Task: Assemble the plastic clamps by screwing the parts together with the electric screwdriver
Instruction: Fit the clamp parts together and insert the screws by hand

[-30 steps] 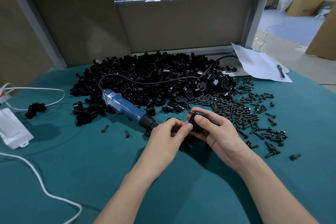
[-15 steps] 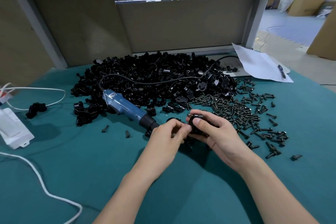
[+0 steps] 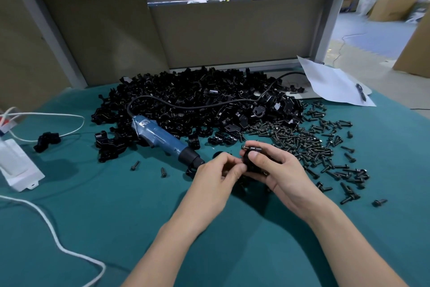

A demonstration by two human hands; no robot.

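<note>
Two hands meet over the middle of the worktop [image 3: 116, 217]. The right hand [image 3: 279, 170] curls round a small clamp [image 3: 250, 155] to steady it, while the left hand [image 3: 218, 170] pinches its left side, apparently lining the halves up. The clamp is rounded black plastic, with a screw [image 3: 245, 147] poking from its top. The blue screwdriver [image 3: 160, 139] lies just to the left, within easy reach. Loose parts [image 3: 186, 100] heap toward the far edge, screws [image 3: 302, 142] toward the right.

Teal table [image 3: 116, 228], brown partition [image 3: 232, 35], perhaps boxes [image 3: 391, 8]
</note>
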